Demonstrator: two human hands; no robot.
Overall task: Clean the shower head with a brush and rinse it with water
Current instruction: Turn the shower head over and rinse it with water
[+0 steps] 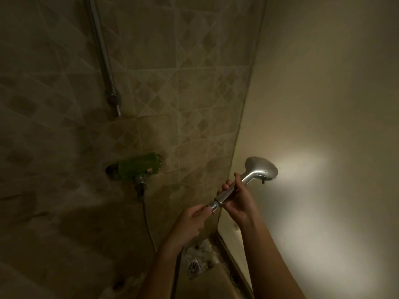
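Shower head held off the wall, both hands on its handle

The right hand (236,198) is wrapped round the handle of the shower head (260,169), near the right wall; the left hand (194,219) pinches the hose nut at its near end. Smooth metal, probably light, rigid and slippery when wet: best gripped mid-handle. No brush is in sight.

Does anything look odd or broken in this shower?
Yes: the shower head is off its wall rail, held in the right hand. The left hand pinches its base fitting. The mixer valve looks strangely green.
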